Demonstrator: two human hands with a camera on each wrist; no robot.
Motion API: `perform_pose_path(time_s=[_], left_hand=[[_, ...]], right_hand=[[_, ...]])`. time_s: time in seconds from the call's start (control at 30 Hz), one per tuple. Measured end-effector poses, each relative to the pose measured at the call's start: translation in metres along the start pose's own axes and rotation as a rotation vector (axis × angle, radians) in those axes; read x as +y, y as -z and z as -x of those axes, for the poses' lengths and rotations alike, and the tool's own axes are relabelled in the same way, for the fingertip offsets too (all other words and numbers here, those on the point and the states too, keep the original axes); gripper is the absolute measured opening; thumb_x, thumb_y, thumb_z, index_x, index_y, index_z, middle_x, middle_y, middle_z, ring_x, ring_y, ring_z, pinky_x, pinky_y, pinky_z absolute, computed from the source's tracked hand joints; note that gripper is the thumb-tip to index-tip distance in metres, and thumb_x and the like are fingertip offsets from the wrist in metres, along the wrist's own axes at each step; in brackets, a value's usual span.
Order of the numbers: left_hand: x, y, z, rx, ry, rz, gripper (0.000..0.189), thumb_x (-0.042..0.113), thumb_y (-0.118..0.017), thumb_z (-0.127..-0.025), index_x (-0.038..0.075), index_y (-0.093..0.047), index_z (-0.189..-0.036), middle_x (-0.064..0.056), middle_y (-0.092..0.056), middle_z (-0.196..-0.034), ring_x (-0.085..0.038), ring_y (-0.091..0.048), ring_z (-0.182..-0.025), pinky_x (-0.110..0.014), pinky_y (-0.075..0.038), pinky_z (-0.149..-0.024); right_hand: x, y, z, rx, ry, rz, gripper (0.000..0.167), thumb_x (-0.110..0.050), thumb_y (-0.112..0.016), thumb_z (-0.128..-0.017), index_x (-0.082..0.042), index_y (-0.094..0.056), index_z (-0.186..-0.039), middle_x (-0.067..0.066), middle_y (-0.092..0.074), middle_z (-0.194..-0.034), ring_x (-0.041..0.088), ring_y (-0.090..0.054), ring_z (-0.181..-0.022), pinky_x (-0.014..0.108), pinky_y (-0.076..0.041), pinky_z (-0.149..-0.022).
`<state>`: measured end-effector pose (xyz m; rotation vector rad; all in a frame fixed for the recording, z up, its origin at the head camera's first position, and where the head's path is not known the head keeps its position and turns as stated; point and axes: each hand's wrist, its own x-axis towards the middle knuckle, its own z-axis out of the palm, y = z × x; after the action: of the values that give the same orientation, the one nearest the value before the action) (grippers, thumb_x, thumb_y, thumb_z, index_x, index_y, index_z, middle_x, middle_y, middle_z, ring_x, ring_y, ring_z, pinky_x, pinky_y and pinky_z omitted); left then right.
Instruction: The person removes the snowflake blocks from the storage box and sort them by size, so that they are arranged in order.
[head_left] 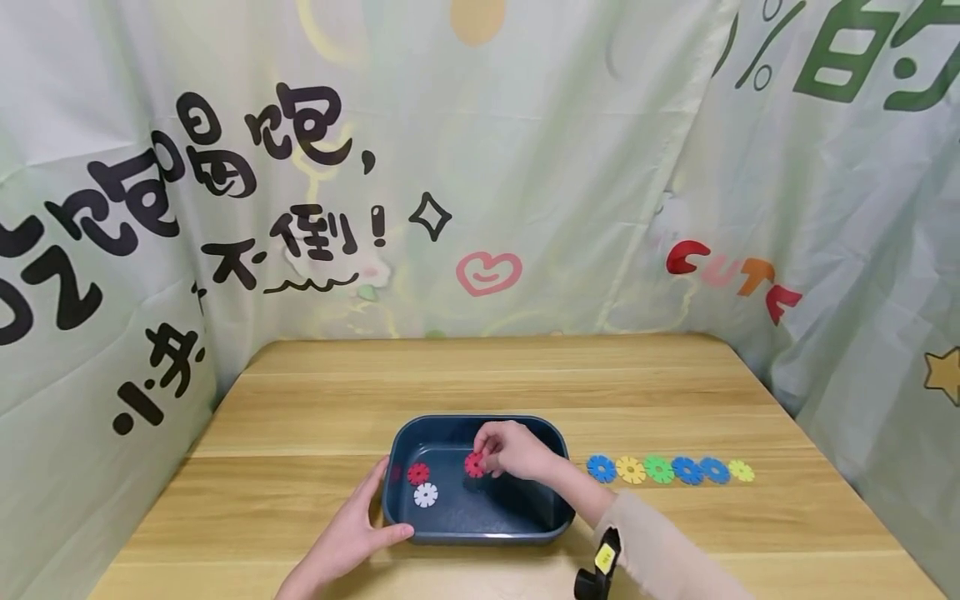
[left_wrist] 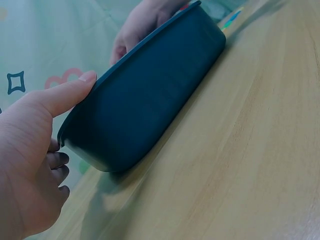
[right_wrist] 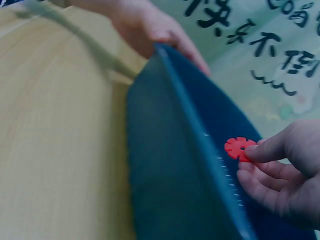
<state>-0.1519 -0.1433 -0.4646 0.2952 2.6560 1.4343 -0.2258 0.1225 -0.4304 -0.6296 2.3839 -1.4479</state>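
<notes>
A dark blue rectangular basin (head_left: 480, 537) stands on the table. My left hand (head_left: 352, 527) grips its left end, the thumb on the front corner of the rim and the other fingers along the left side; the left wrist view shows this hand (left_wrist: 30, 150) close up. Over the inside of the basin, my right hand (head_left: 517, 452) pinches a red notched plastic disc (head_left: 473, 465) between thumb and fingers. The same red disc (right_wrist: 239, 148) shows plainly in the right wrist view. Inside the basin, toward its left, lie another red disc (head_left: 417, 473) and a white disc (head_left: 426, 495).
Right of the basin, a row of several notched discs lies on the wooden table (head_left: 315, 417), running from a blue disc (head_left: 602, 468) through a green disc (head_left: 659, 468) to a small yellow disc (head_left: 741, 471). Printed cloth (head_left: 525, 183) hangs behind and at both sides.
</notes>
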Motion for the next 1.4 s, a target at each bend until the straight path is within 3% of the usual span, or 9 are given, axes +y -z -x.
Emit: perform_pose_path(time_s=[0.2, 0.37, 0.87, 1.13, 1.4], left_hand=[[0.000, 0.000, 0.000, 0.006, -0.006, -0.005, 0.098, 0.034, -0.080, -0.070, 0.006, -0.025, -0.146, -0.023, -0.027, -0.146, -0.044, -0.025, -0.132, -0.064, -0.023, -0.100], [0.000, 0.000, 0.000, 0.008, -0.012, -0.005, 0.098, 0.034, -0.080, -0.070, 0.005, -0.025, -0.146, -0.023, -0.028, -0.146, -0.044, -0.026, -0.132, -0.063, -0.023, -0.101], [-0.002, 0.000, 0.000, 0.013, -0.023, 0.003, 0.099, 0.034, -0.081, -0.069, 0.005, -0.025, -0.146, -0.024, -0.027, -0.147, -0.044, -0.024, -0.132, -0.064, -0.021, -0.101], [-0.004, -0.001, 0.000, 0.013, -0.027, -0.005, 0.098, 0.034, -0.080, -0.070, 0.005, -0.025, -0.146, -0.024, -0.026, -0.147, -0.044, -0.025, -0.132, -0.064, -0.022, -0.100], [-0.002, -0.001, 0.000, 0.009, -0.013, 0.003, 0.098, 0.034, -0.080, -0.070, 0.006, -0.026, -0.146, -0.022, -0.028, -0.147, -0.044, -0.025, -0.132, -0.065, -0.023, -0.100]], right_hand=[[0.002, 0.024, 0.011, 0.042, -0.018, -0.141, 0.011, 0.010, -0.060, -0.081, 0.007, -0.057, -0.090, 0.008, -0.056, -0.075, 0.022, -0.060, -0.069, 0.046, -0.054, -0.066], [0.008, 0.045, 0.022, 0.088, -0.006, -0.196, 0.016, 0.009, -0.061, -0.081, 0.012, -0.054, -0.094, 0.008, -0.056, -0.077, 0.019, -0.059, -0.068, 0.041, -0.055, -0.066], [0.029, 0.099, 0.068, 0.219, -0.088, -0.271, 0.023, 0.006, -0.058, -0.085, 0.017, -0.047, -0.101, 0.008, -0.054, -0.081, 0.019, -0.059, -0.073, 0.035, -0.054, -0.069], [0.046, 0.132, 0.102, 0.320, -0.162, -0.251, 0.022, -0.001, -0.060, -0.086, 0.010, -0.049, -0.102, 0.006, -0.055, -0.085, 0.018, -0.058, -0.079, 0.035, -0.053, -0.072], [0.070, 0.161, 0.138, 0.443, -0.216, -0.242, 0.013, -0.003, -0.057, -0.090, 0.004, -0.054, -0.100, -0.005, -0.060, -0.083, 0.010, -0.059, -0.074, 0.027, -0.053, -0.067]])
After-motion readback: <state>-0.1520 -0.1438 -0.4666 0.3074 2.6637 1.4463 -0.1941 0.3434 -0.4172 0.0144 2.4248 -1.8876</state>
